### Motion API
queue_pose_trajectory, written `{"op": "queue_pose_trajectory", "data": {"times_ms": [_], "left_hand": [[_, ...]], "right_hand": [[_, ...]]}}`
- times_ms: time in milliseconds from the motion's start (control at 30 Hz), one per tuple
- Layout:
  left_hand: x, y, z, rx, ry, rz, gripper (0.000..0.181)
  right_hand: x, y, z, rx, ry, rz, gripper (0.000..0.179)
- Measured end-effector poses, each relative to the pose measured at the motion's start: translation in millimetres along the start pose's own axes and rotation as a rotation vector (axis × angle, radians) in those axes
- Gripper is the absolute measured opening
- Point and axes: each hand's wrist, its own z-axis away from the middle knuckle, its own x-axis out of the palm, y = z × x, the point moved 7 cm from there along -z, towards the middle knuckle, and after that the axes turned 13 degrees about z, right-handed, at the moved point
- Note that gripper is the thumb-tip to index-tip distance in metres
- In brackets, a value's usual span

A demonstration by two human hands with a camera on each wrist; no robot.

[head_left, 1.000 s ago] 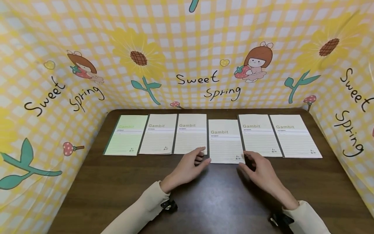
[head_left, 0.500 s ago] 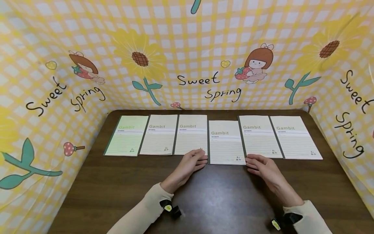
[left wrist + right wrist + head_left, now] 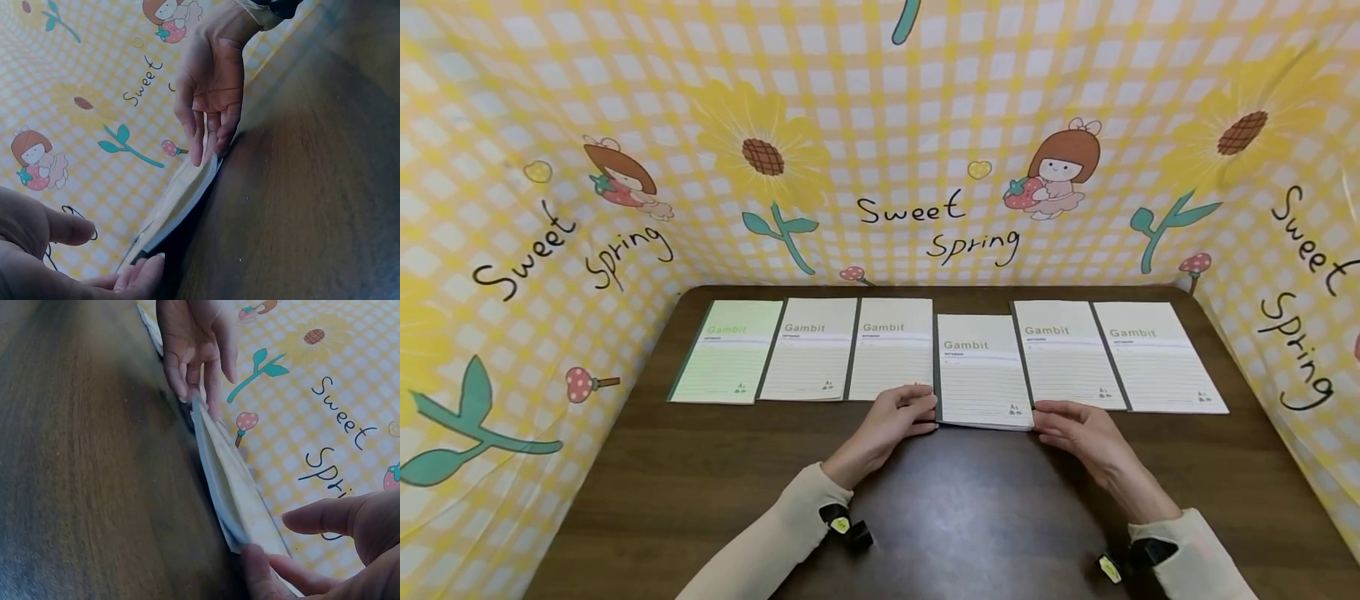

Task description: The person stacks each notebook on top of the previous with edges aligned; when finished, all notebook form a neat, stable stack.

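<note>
A cream notebook [image 3: 985, 367] with a dark spine lies a little nearer than the others in its row. At its lower left corner, the fingertips of my left hand [image 3: 886, 427] touch the spine side. My right hand [image 3: 1084, 433] has its fingertips at the opposite lower corner. Both wrist views show the fingers extended and the thumbs held off the notebook. Its near edge bows between the hands, with dark shadow under it; the page block [image 3: 215, 465] shows slightly parted from the cover in the right wrist view.
Left of this notebook are a green notebook [image 3: 726, 354] and two cream notebooks [image 3: 808, 354]. Two more cream notebooks [image 3: 1063, 350] lie to its right. The dark wooden table [image 3: 955, 517] meets yellow checked cloth [image 3: 895, 142] at the back and sides.
Both thumbs have drawn away from the notebook's near corners, and the fingertips have come against its sides. The notebook's near edge now bows slightly.
</note>
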Motion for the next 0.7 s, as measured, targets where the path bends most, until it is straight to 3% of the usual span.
{"op": "queue_pose_trajectory", "data": {"times_ms": [433, 700], "left_hand": [[-3.2, 0.7, -16.8, 0.077, 0.100, 0.037, 0.038], [-2.3, 9.7, -16.0, 0.112, 0.079, 0.032, 0.039]], "right_hand": [[-3, 4, -9.1, -0.043, 0.023, 0.090, 0.054], [1, 3, -13.3, -0.035, 0.026, 0.066, 0.056]]}}
